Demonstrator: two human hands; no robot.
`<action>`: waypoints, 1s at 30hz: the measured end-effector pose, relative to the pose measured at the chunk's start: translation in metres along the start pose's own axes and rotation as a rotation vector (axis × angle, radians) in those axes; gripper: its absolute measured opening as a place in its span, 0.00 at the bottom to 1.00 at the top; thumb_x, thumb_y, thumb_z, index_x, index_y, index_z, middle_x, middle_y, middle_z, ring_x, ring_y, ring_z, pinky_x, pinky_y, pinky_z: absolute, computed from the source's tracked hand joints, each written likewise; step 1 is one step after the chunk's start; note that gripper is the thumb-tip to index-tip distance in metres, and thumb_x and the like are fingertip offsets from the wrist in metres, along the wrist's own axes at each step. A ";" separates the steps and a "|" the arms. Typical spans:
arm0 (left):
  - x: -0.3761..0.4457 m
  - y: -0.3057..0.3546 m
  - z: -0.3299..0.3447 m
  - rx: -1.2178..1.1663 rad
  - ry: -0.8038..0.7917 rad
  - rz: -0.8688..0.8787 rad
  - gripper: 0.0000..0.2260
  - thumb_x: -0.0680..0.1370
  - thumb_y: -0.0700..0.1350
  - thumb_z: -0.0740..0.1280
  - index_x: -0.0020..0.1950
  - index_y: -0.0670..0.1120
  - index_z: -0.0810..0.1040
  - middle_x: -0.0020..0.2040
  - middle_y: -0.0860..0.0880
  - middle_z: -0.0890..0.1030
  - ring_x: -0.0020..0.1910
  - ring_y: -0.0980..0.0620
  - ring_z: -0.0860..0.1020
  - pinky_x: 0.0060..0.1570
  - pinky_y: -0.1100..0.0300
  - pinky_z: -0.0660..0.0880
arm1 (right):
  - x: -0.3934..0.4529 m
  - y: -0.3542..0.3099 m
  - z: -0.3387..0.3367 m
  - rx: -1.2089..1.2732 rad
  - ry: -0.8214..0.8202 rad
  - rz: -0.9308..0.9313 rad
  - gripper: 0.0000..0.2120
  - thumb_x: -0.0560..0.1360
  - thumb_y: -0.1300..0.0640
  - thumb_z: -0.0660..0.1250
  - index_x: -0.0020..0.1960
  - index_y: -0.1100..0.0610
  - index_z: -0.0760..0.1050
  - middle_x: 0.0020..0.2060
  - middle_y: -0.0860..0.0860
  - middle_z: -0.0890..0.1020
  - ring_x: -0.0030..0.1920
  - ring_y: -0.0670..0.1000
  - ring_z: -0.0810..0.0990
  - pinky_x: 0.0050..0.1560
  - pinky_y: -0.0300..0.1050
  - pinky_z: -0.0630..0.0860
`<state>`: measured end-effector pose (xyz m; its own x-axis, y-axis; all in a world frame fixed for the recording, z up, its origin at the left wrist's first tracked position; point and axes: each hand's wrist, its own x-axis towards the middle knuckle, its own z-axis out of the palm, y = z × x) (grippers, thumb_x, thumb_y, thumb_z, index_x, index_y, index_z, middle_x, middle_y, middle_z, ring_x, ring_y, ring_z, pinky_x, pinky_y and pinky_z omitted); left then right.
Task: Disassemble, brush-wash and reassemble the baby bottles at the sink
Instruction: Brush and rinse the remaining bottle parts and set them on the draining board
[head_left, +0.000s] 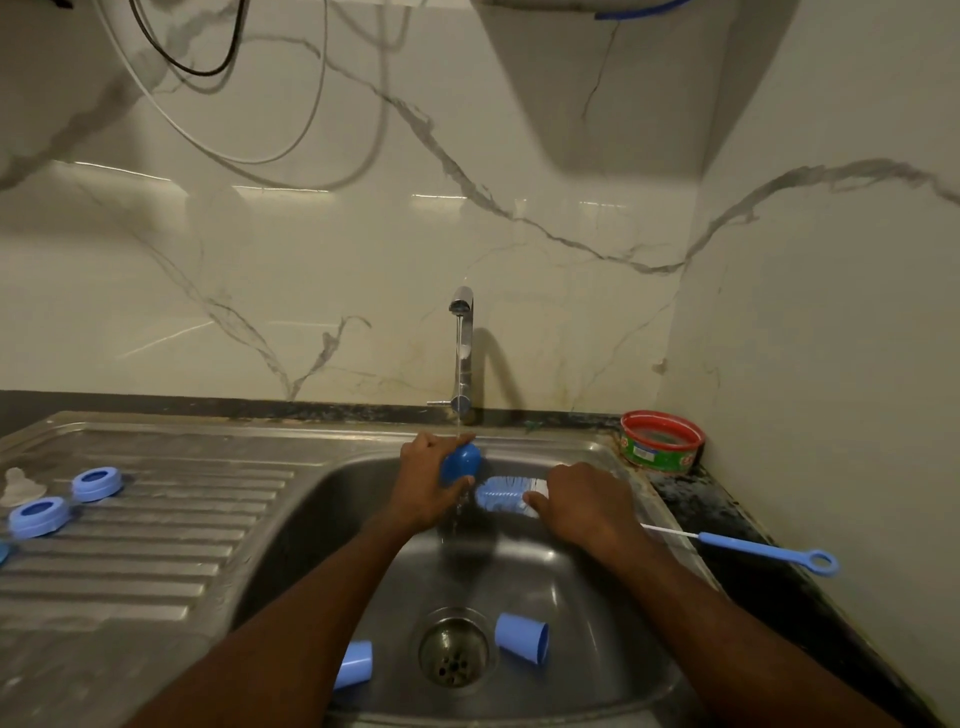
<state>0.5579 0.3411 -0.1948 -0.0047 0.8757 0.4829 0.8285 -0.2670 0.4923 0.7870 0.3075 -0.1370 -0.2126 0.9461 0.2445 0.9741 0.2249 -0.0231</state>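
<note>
Under the running chrome tap (461, 343), the left hand (423, 486) wraps its fingers round a small, light, wet-slick dark blue plastic cap (461, 461), best gripped round its sides, while the right hand (587, 504) apparently clasps the blue-and-white bristled bottle brush (501, 493).

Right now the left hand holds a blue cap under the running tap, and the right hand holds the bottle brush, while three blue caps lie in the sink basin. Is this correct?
Not quite. The head view shows two blue caps in the sink basin, not three. The rest holds: left hand holds the blue cap under the tap; right hand holds the bottle brush.
</note>
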 end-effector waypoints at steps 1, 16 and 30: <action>-0.001 -0.001 0.000 0.010 -0.033 0.028 0.28 0.78 0.50 0.72 0.76 0.55 0.67 0.70 0.46 0.69 0.68 0.47 0.67 0.69 0.49 0.68 | 0.000 0.001 0.000 0.009 0.004 0.002 0.21 0.79 0.38 0.64 0.63 0.52 0.77 0.58 0.51 0.81 0.55 0.51 0.80 0.54 0.46 0.76; -0.020 0.023 -0.055 0.137 -0.114 -0.001 0.25 0.71 0.49 0.80 0.65 0.48 0.77 0.59 0.47 0.81 0.52 0.53 0.78 0.52 0.61 0.75 | -0.013 -0.007 -0.013 0.077 -0.018 -0.026 0.24 0.79 0.37 0.59 0.62 0.54 0.78 0.57 0.55 0.82 0.55 0.56 0.80 0.51 0.50 0.74; -0.038 0.028 -0.086 0.187 0.342 0.051 0.22 0.72 0.57 0.76 0.62 0.52 0.75 0.56 0.54 0.78 0.50 0.57 0.76 0.46 0.62 0.74 | -0.016 -0.019 -0.028 0.038 0.236 -0.193 0.16 0.77 0.40 0.66 0.57 0.48 0.81 0.46 0.50 0.83 0.43 0.51 0.81 0.41 0.46 0.76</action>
<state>0.5333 0.2660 -0.1368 -0.1210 0.6698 0.7326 0.9199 -0.2016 0.3363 0.7743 0.2812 -0.1131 -0.3653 0.8055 0.4666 0.9130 0.4077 0.0109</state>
